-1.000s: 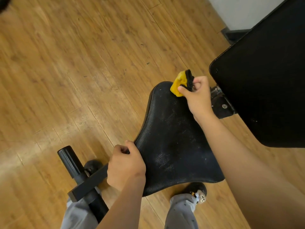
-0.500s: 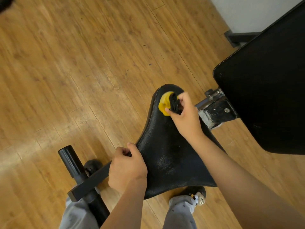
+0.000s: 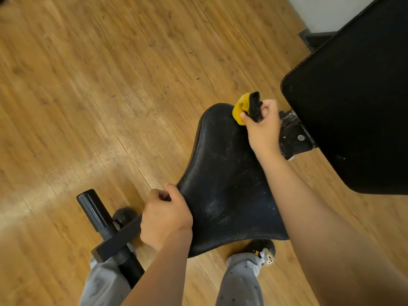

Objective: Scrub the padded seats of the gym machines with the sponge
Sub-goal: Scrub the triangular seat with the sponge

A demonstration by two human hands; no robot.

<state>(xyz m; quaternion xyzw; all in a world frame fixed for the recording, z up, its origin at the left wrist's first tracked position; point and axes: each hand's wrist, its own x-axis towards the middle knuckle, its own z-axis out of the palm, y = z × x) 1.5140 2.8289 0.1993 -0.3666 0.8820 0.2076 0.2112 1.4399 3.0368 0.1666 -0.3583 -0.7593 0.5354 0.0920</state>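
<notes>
The right hand (image 3: 262,127) pinched the sponge (image 3: 239,109) between thumb and curled fingers, yellow foam toward the seat (image 3: 227,173) and black scouring layer toward the fingers. The sponge sat at the seat's far, narrow tip and appeared to touch the leather just inside the far edge. The left hand (image 3: 165,217) gripped the seat's near-left edge, fingers curled under the rim and thumb on top.

The step in hand looked to be scrubbing the seat's far end. To do it well, the hold probably wanted to be flatter. A pinched, folded sponge meets the leather with only a small corner, and spreading it under the fingers would put more face on the seat. Pale specks and a dull whitish patch showed across the seat's middle and toward its near end. The strokes therefore likely needed to run back from the tip toward the left hand, overlapping, with firmer pressure where the marks were thickest. The stitched seam along the seat's left edge would likely hold dirt and deserved a pass along its line.

The left hand's grip seemed worth having, since the seat might rock on its mount under pressure. Just right of the seat's tip, the metal bracket (image 3: 293,133) lay beside the right hand, where knuckles could catch it on a quick stroke. The back pad (image 3: 353,96), beyond the bracket from the seat, carried a few pale specks too.
</notes>
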